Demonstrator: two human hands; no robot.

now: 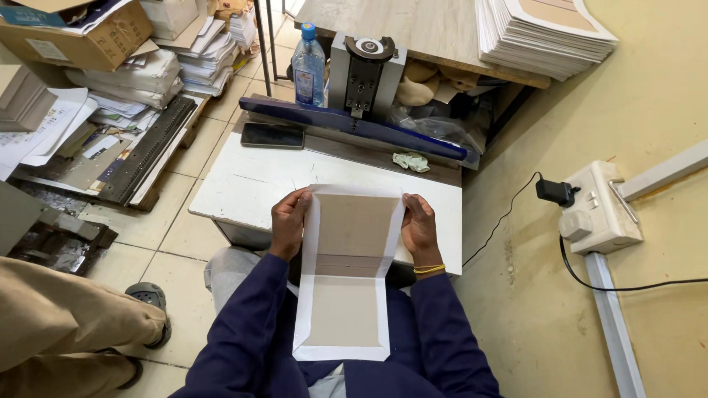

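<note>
1. Both hands hold a folded book cover (346, 273) of grey board edged in white paper: the left hand (289, 221) is closed around its left edge, thumb on the inner face, and the right hand (419, 225) clasps its right edge the same way.
2. Its upper panel lies at the near edge of the white table (243, 184), between the two hands; a darker spine strip crosses the middle, and the lower panel hangs down past the table's edge over the person's lap.
3. A yellow band (429, 269) sits on the right wrist, and both arms wear dark blue sleeves.
4. A black phone (272, 135) lies flat near the far left corner of the table.
5. A crumpled pale scrap (411, 161), probably paper or cloth, rests by the far right edge.
6. A long blue bar (354, 124) runs along the far side, with a grey machine head (366, 70) standing behind it and a water bottle (308, 66) just to its left.
7. Stacks of paper (147, 74) crowd the floor on the left, where another person's leg in tan trousers (66, 324) shows.
8. A white socket box (597, 206) with a black plug (554, 191) sits on the wall at the right.
</note>
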